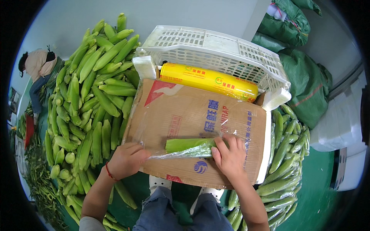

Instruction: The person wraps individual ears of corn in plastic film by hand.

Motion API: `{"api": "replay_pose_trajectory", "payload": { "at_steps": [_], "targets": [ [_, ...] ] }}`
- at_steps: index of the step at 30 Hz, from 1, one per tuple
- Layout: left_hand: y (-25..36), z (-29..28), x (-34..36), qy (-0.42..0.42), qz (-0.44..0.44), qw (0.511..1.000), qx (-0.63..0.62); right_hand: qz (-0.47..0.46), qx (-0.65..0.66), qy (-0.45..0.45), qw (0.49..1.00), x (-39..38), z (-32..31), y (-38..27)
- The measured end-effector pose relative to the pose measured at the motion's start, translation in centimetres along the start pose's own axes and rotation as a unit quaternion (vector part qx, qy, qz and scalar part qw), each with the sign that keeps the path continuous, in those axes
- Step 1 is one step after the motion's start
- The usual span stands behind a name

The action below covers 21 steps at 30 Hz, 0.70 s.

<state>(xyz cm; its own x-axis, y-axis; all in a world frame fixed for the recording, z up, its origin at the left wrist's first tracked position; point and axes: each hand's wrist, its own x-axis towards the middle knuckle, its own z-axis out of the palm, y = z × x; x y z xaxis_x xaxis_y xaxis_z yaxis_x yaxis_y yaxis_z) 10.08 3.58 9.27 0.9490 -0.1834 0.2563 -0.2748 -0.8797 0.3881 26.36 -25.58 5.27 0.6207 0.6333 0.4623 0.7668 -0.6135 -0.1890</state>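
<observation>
A green ear of corn in its husk [181, 144] lies crosswise on a brown cardboard sheet [162, 127], with clear cling film [185, 154] along its near side. My left hand [132, 158], a red cord round its wrist, is closed on the film's edge to the left of the corn. At the other end, my right hand [230, 156] grips the corn through the film, its thumb on the near side. Beyond the cardboard, a yellow-wrapped roll of cling film [208, 81] sits between two white blocks.
A white plastic crate [216, 42] stands behind the roll. Unwrapped corn [88, 88] is heaped at left; film-wrapped corn [283, 173] is piled at right. Green sacks [304, 84] lean at far right. Another person [40, 65] bends over at far left, near loose husks [42, 184].
</observation>
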Motion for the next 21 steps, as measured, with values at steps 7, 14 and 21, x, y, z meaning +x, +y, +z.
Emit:
{"api": "replay_pose_trajectory", "payload": {
  "at_steps": [7, 14, 21],
  "targets": [
    [-0.3, 0.2, 0.5, 0.045, 0.053, 0.997, 0.011, -0.05, -0.012, 0.007, 0.999, -0.4, 0.0, 0.5],
    [-1.6, 5.0, 14.1, -0.204, 0.068, 0.976, 0.041, -0.053, -0.001, 0.003, 0.999, 1.3, 0.2, -0.3],
    [6.2, 4.6, 7.8, -0.109, -0.078, 0.991, 0.018, 0.091, 0.005, -0.207, 0.974, 1.7, -2.7, -3.4]
  ]
}}
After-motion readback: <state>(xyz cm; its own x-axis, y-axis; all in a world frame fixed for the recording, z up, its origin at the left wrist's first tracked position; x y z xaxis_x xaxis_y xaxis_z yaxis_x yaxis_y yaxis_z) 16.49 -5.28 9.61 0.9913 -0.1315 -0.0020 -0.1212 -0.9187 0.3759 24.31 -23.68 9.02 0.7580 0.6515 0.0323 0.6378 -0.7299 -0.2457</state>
